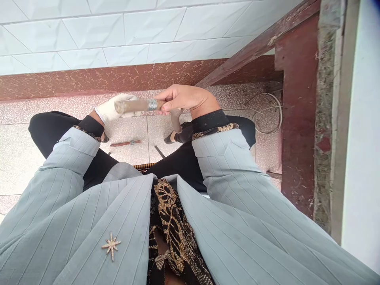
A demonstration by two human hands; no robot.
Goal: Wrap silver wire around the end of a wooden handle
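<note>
A wooden stick (132, 106), bound with silvery wire (152, 104) towards its right end, lies level between my hands above the floor. My left hand (109, 109), in a white knitted glove, is closed around the stick from beneath, its fingers partly hidden behind the wood. With bare thumb and fingers, my right hand (185, 98) grips the stick's right end just past the wire. On the floor below rests a thin reddish-brown stick (126, 143) with a grey binding near its right end. A short dark bar (159, 151) lies to the right of it.
A tiled wall (154, 25) with a brown base strip (118, 77) runs ahead. To the right stand a dark red wooden board (299, 118) and a slanting beam (252, 51). A coiled pale cable (280, 118) lies on the speckled floor (18, 158) beside the board.
</note>
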